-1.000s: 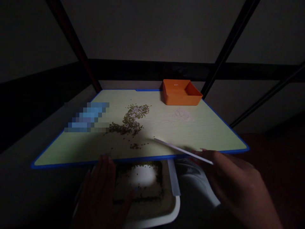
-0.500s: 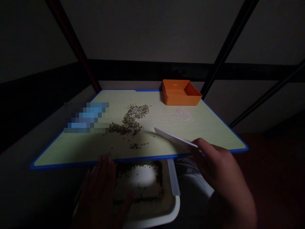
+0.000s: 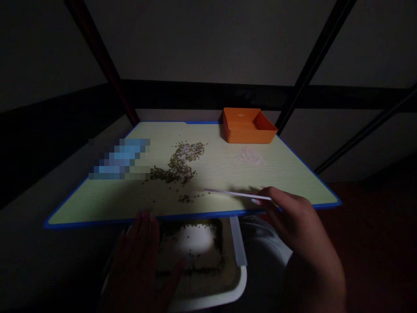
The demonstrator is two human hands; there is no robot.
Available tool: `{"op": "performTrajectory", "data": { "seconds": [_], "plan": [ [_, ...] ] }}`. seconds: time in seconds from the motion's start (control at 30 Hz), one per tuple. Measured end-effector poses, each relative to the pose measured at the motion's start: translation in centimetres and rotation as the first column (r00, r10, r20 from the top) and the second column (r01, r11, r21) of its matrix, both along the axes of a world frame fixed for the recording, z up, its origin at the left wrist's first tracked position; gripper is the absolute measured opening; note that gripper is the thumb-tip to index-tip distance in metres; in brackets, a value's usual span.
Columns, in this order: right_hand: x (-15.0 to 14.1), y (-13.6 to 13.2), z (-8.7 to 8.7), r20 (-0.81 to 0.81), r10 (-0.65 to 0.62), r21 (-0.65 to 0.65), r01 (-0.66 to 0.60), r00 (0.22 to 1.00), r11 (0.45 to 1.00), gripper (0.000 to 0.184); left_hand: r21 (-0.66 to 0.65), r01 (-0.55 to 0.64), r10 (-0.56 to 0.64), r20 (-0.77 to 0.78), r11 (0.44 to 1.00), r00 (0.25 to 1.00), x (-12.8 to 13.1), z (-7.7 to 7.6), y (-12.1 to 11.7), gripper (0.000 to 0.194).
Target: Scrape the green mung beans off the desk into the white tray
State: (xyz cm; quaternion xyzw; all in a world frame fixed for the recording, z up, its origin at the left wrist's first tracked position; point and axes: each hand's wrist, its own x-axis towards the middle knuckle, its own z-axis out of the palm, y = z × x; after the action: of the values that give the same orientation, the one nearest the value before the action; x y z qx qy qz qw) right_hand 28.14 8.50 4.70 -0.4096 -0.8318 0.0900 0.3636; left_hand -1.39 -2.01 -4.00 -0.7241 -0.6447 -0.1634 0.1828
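My right hand (image 3: 293, 217) pinches a thin white card (image 3: 233, 194) and holds it edge-on, low over the pale green board (image 3: 293, 174) with a blue rim. The card's tip lies just right of a small clump of green beans (image 3: 185, 198). A larger spread of green beans (image 3: 178, 165) mixed with some white grains covers the board's middle. A small pile of white grains (image 3: 249, 157) lies to the right. My left hand (image 3: 138, 256) grips the near left rim of a white tray (image 3: 228, 292) below the board's front edge; the tray holds beans and white grains.
An orange open box (image 3: 249, 126) stands at the board's far right corner. A blurred blue object (image 3: 120, 158) lies on the board's left side. Dark metal frame bars (image 3: 312, 56) cross behind the board. The surroundings are very dark.
My right hand moved forward and left over the board's front edge, and the card went from slanted to nearly level, closer to the small bean clump. My left hand stayed on the tray.
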Motion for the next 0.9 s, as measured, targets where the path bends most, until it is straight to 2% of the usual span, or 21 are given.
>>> {"op": "performTrajectory", "data": {
  "seconds": [0.3,0.6,0.9],
  "plan": [
    [0.37,-0.74,0.30,-0.004,-0.008,-0.053,0.008,1.000,0.999,0.017,0.012,0.014,-0.014,-0.006,1.000,1.000,0.05,0.16,0.10,0.084],
    [-0.19,-0.20,-0.07,-0.016,-0.041,-0.025,0.040,0.999,0.999,0.017,0.002,0.006,-0.006,0.026,1.000,1.000,0.29,0.31,0.16,0.084],
    [-0.57,0.11,-0.66,-0.031,-0.065,-0.012,0.064,0.997,0.998,0.013,0.004,-0.002,0.002,-0.008,1.000,1.000,0.24,0.20,-0.06,0.085]
  ]
}}
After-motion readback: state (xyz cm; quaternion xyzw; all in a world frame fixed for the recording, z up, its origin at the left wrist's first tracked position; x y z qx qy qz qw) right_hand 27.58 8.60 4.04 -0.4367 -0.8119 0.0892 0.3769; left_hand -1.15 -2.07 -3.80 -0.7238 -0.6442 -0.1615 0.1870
